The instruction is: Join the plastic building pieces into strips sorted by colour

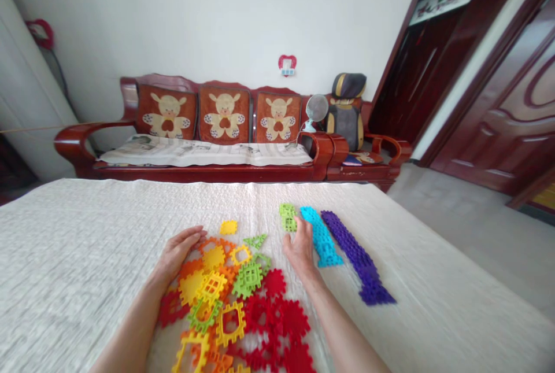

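Observation:
My left hand [182, 247] lies along the left edge of a loose pile of toothed plastic building tiles, its fingers stretched out and touching orange pieces [208, 244]. My right hand [300, 246] has thumb and forefinger at the lower end of a short column of green tiles [287, 211], closed on the lower green tile [289, 223]. Right of it lies a strip of light-blue tiles [319, 235], then a longer strip of purple tiles [358, 254]. In the pile are yellow tiles [213, 285], green tiles [248, 279] and red tiles [295, 318].
All pieces lie on a table with a pale textured cloth [87, 257]. Apart from the pile sit a yellow square tile [228, 227] and a green triangle [255, 240]. Beyond stand a wooden sofa [195, 173] with bear cushions and a small fan [316, 108].

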Demonstrator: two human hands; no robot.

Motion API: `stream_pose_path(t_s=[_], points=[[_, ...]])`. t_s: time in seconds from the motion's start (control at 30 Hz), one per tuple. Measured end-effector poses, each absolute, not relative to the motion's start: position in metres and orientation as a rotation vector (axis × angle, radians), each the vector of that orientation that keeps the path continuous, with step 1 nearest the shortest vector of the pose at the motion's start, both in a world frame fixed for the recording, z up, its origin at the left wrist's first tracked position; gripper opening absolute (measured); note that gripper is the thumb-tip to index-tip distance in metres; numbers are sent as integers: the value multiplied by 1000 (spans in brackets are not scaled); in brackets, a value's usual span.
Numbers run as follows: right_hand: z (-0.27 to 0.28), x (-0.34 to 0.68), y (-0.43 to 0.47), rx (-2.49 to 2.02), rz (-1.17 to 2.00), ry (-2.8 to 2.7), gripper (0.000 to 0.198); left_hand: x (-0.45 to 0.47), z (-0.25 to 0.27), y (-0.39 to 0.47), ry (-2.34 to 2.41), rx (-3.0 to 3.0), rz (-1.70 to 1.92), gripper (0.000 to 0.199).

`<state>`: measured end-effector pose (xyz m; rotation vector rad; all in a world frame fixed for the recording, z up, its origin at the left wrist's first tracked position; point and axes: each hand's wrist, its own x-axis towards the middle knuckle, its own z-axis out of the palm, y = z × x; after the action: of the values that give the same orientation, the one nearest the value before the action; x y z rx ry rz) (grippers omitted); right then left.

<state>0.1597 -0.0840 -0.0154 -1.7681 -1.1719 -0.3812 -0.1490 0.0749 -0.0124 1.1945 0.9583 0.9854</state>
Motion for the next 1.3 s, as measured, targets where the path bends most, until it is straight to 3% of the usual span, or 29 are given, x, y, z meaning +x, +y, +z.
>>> stream_pose_path(t_s=[0.2, 0.33, 0.5, 0.63, 0.9, 1.0, 1.13, 1.3], points=[[-20, 146, -150, -1749, -176, -1263, 40, -148, -8, 73, 965, 1332, 1032, 53], [-22, 127, -186, -1706, -103, -1282, 36, -142, 14, 59, 1092, 1491, 969, 45], [-20, 122, -190, -1688, -47, -1262, 35, -139, 54, 45, 1069, 1522, 922, 36], [-20, 122, -184, -1691, -18, -1258, 33, -149, 71, 37, 1113, 1513, 1075, 39], [-12, 123, -186, -1738, 85, -1292, 35, -208, 37, -37, 1505, 1761, 1139, 23], [-6, 120, -192, -1744, 137, -1342, 36, -217, 14, -71, 1718, 2060, 959, 29], [4, 111, -212, -1729, 320, -1472, 50, -214, -3, -90, 1691, 2407, 816, 30], [11, 91, -238, -1718, 493, -1720, 85, -220, -9, -83, 1334, 2466, 1023, 36]])
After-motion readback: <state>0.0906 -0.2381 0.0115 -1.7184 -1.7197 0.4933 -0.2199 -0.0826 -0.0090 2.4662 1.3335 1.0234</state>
